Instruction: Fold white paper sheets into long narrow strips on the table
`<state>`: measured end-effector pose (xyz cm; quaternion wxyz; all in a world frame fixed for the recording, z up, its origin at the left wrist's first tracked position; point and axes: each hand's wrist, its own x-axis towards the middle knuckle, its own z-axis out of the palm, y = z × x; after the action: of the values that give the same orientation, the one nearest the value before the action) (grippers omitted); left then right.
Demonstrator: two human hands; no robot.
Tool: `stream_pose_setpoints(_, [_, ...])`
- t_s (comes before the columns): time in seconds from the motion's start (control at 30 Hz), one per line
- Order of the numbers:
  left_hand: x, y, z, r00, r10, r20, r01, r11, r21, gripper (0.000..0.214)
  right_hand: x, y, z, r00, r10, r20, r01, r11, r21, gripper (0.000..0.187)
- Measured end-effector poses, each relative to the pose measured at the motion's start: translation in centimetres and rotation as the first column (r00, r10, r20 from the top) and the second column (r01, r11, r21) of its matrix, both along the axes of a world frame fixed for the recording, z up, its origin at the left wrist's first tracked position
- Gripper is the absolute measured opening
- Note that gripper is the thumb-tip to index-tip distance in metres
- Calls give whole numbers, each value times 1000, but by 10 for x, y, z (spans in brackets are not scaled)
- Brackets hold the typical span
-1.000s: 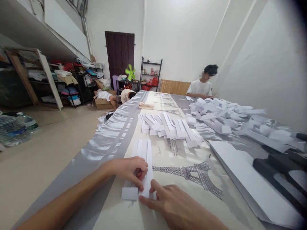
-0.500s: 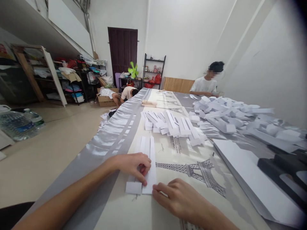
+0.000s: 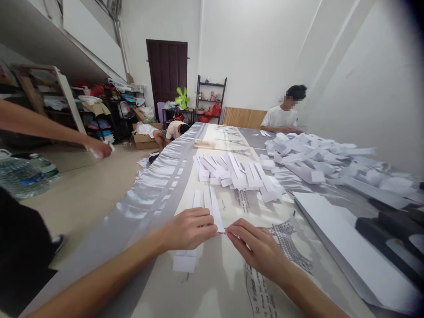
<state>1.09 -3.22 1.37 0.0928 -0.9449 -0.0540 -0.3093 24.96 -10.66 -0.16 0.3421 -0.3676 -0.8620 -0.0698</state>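
Observation:
My left hand (image 3: 188, 229) lies curled on a long white folded paper strip (image 3: 212, 206) on the table, fingers pressing it down. My right hand (image 3: 256, 247) pinches the near end of the strip's right flap, which is lifted and angled to the right. A folded tab of the strip (image 3: 184, 263) sticks out below my left hand. The strip lies on a table cover (image 3: 232, 291) printed with an Eiffel Tower drawing.
A row of folded white strips (image 3: 236, 174) lies further up the table, a big loose pile (image 3: 308, 157) at the right. Flat white sheets (image 3: 334, 240) are stacked at my right. One person sits at the far end, another crouches by boxes; a third person's arm (image 3: 53, 130) reaches in at left.
My right hand moved up from the table and took hold of the strip's right flap, lifting it. My left hand slid forward on the strip. Another person's arm and dark clothing entered at left.

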Motion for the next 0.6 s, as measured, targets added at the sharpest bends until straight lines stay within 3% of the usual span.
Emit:
stream_pose_setpoints(0.1, [0,1,-5,999,22,29,-26,991,128,17,4,3,1,1000,14,4,-13,997,-75,13])
stream_pose_setpoints(0.2, [1,0,-2,1000,10,26,-14,984,177,16,8,5,2,999,41,5,-41,997,-61,17])
stream_pose_setpoints(0.37, [2,-4,0,999,31,-33,-23,979,204,15,8,3,0,998,60,29,-60,998,3,28])
stream_pose_setpoints(0.6, [4,-7,-7,999,16,-51,-5,975,220,16,2,2,0,999,50,-16,-50,999,-11,15])
